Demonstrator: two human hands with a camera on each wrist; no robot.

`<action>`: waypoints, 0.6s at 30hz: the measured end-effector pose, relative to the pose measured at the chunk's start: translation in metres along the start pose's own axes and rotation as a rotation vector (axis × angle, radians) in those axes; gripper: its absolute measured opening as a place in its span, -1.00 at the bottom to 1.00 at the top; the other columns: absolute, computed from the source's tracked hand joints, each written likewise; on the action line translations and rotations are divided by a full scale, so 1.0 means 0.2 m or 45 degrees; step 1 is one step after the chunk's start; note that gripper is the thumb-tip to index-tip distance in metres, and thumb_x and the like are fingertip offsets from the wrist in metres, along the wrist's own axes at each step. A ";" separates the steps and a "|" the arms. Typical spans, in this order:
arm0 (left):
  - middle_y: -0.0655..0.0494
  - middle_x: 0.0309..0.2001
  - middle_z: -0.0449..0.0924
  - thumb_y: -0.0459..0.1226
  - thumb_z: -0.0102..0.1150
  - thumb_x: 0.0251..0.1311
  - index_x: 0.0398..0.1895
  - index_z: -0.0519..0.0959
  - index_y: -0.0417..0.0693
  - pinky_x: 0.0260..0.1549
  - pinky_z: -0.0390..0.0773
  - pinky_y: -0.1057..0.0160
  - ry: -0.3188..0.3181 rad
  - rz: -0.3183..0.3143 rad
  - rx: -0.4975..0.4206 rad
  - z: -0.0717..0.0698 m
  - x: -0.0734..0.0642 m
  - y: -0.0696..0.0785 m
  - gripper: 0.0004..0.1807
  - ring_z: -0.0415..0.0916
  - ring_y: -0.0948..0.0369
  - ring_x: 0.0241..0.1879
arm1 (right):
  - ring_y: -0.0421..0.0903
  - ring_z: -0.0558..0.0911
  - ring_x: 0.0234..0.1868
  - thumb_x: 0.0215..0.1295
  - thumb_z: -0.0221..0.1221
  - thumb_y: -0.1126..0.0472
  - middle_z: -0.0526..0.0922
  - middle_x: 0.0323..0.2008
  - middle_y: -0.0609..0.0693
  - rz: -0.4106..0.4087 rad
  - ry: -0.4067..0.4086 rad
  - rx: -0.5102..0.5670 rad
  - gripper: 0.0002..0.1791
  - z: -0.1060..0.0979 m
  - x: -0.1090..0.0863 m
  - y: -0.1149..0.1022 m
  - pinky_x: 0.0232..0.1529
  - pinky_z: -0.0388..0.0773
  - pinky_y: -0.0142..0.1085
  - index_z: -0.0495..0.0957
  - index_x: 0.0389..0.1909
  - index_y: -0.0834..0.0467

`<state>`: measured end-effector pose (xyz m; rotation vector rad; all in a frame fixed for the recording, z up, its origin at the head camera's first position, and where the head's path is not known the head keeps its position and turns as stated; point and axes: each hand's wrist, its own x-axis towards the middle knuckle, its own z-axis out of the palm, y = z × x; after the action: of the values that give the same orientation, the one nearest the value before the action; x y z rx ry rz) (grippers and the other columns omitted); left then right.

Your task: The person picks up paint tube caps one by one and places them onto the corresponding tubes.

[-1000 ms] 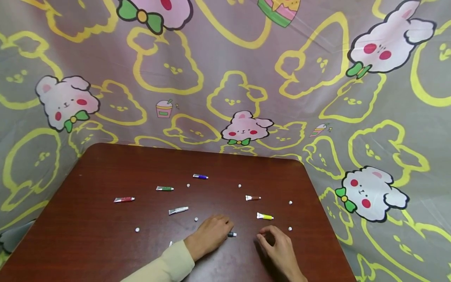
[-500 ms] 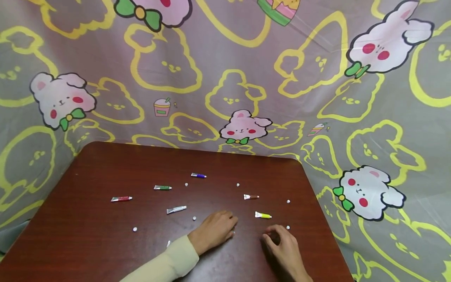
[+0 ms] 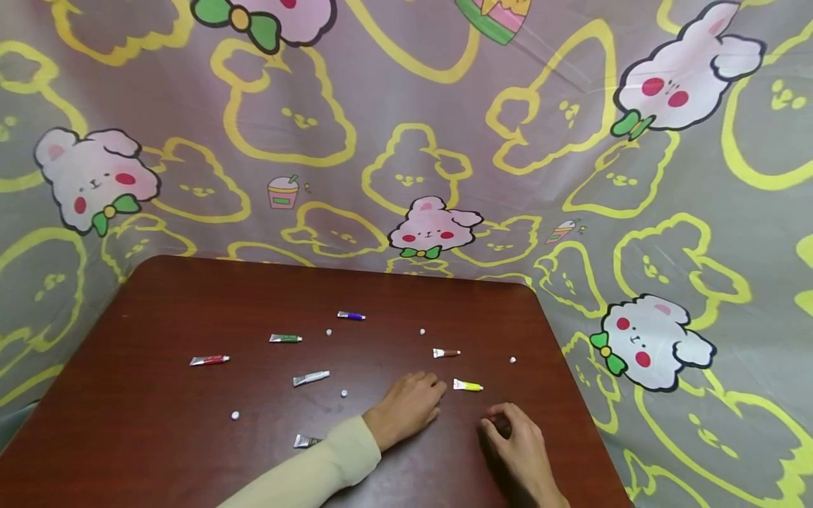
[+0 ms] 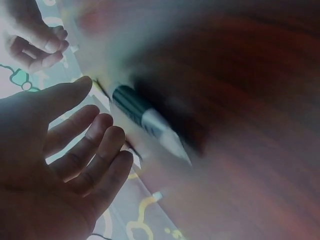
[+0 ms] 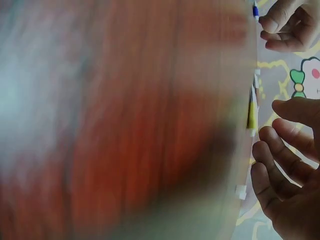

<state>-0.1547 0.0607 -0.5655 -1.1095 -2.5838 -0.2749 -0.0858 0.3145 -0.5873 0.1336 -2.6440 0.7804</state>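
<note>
My left hand [image 3: 408,408] hovers over the table's middle with its fingers loosely bent and nothing between them. Below its fingertips, in the left wrist view, lies a dark paint tube [image 4: 137,111] with a pale end; in the head view the hand hides it. My right hand [image 3: 522,446] hangs relaxed at the right, thumb and fingers apart, holding nothing. A yellow paint tube [image 3: 468,385] lies just beyond the two hands, and a brown paint tube [image 3: 447,353] behind that. Beside the left sleeve a silver-grey paint tube [image 3: 308,442] is partly covered.
Farther left lie a red tube [image 3: 209,360], a green tube [image 3: 286,339], a whitish tube [image 3: 311,379] and a blue tube [image 3: 351,316]. Several small white caps are scattered about, one cap [image 3: 512,360] near the right edge. A patterned curtain [image 3: 406,134] hangs behind the brown table [image 3: 209,296].
The left hand has shifted right and slightly away, covering the dark tube's end in the head view. More of the silver-grey tube shows by the sleeve. The right hand barely moved, now hiding a cap.
</note>
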 end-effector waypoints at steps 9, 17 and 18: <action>0.24 -0.23 0.69 -0.04 0.54 0.23 -0.14 0.67 0.10 -0.29 0.59 0.28 0.036 0.012 0.049 0.04 0.09 0.05 -0.72 0.65 0.22 -0.22 | -0.46 0.59 -0.39 0.14 0.59 0.33 0.67 -0.37 -0.28 0.048 0.004 -0.073 -0.73 -0.05 0.02 0.10 -0.31 0.61 -0.32 0.72 -0.25 -0.01; 0.25 -0.16 0.71 -0.01 0.53 0.26 -0.10 0.69 0.15 -0.25 0.57 0.31 0.001 0.015 0.111 0.07 0.21 0.08 -0.73 0.65 0.23 -0.18 | -0.42 0.60 -0.39 0.19 0.57 0.30 0.68 -0.37 -0.23 0.106 -0.012 -0.100 -0.76 -0.08 0.05 0.15 -0.31 0.61 -0.34 0.72 -0.25 -0.01; 0.25 -0.16 0.71 -0.01 0.53 0.24 -0.11 0.69 0.15 -0.23 0.58 0.31 0.012 0.019 0.122 0.08 0.22 0.08 -0.73 0.65 0.23 -0.17 | -0.43 0.60 -0.39 0.20 0.57 0.30 0.68 -0.37 -0.23 0.112 -0.018 -0.105 -0.77 -0.08 0.05 0.16 -0.31 0.61 -0.35 0.72 -0.25 -0.01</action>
<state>-0.1757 0.1056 -0.5640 -1.0909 -2.5505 -0.1505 -0.0964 0.3500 -0.5864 0.0009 -2.7060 0.6988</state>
